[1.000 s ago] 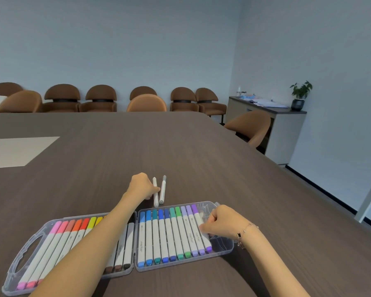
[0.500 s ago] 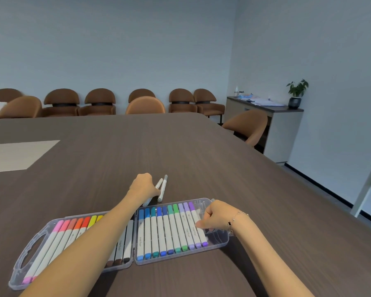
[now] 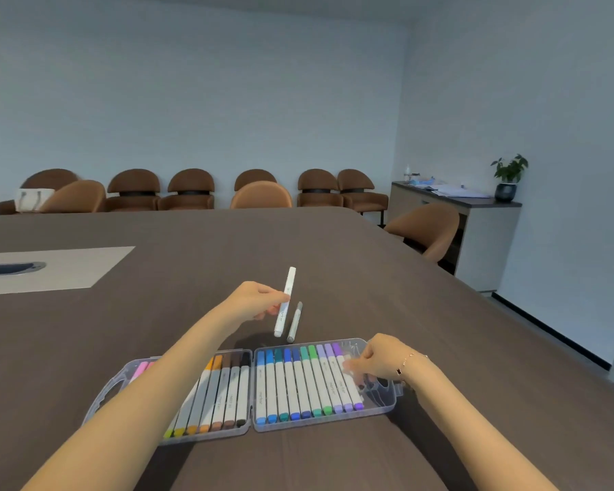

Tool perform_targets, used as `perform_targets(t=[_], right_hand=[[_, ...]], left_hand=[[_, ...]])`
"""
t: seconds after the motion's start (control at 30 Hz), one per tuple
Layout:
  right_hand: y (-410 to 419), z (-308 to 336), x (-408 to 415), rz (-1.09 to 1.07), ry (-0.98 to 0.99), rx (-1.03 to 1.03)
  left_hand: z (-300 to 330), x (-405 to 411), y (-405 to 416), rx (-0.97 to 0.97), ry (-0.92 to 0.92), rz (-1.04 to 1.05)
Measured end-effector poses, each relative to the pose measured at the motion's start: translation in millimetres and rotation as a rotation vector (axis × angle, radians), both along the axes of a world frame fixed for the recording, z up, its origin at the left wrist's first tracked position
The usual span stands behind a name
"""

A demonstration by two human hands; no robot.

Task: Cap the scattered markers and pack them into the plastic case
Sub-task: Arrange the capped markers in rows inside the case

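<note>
Both hands are working over the open plastic case [image 3: 387, 407] lying flat on the dark wooden table [image 3: 334, 249]. Reaching forward past the case, the left hand [image 3: 254, 301] is pinching a white marker [image 3: 285, 301] between thumb and fingertips, holding it clear of the tabletop and tilted, its far end pointing up and away. Just beside that marker, on its right, a grey marker [image 3: 295, 322] is lying on the table on its own, touching neither hand and sitting just beyond the case's far edge. The right hand [image 3: 380, 359] is resting in the right half of the case with its fingers curled down onto the purple-capped markers [image 3: 337, 380] at the end of the blue-to-purple row; whether it is gripping one of them or only pressing on them cannot be told. The left forearm is crossing over the left half of the case, hiding part of the pink-to-brown row [image 3: 224, 395] packed there. Brown chairs [image 3: 188, 189] are lining the far wall, and a potted plant [image 3: 507, 177] is standing on a sideboard [image 3: 475, 221] at the right.
</note>
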State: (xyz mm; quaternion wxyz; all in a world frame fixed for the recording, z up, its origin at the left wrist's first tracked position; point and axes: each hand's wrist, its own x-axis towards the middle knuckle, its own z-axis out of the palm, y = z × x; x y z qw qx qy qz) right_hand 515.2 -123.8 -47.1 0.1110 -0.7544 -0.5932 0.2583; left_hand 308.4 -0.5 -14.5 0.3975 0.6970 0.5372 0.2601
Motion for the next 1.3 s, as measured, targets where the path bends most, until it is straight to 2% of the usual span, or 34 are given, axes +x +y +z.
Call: perform_targets(t=[0.07,0.13,0.2,0.27,0.37,0.47,0.63,0.83,0.97,1.17,1.3], right_hand=[[2,-2,-4,-0.111,0.112,0.206],[6,0,-13,-0.121,0.232,0.404],[12,7,-25,-0.067,0.367,0.496],[16,16,-31,-0.069,0.503,0.545],[16,22,-30,-0.089,0.662,0.516],[14,16,-29,-0.092,0.727,0.454],[16,3,-27,-0.143,0.776,0.448],[14,2,-14,-0.171,0.857,0.435],[14,3,-1,-0.226,0.732,0.371],[14,6,15,-0.149,0.337,0.055],[22,-1,9,-0.133,0.198,0.042]], left_hand=[[1,-2,-5,-0.058,-0.117,0.001],[0,0,-12,-0.090,-0.188,-0.040],[-2,5,-19,-0.079,-0.187,-0.096],[-5,10,-27,0.034,-0.094,-0.188],[-14,18,-34,0.152,-0.001,-0.329],[-19,22,-36,0.163,-0.023,-0.328],[-26,28,-38,0.156,-0.062,-0.384],[-32,23,-37,0.056,-0.062,-0.482],[-42,14,-28,0.010,0.030,-0.503],[-62,5,14,0.182,0.165,-0.019],[-70,16,33,0.190,0.233,0.048]])
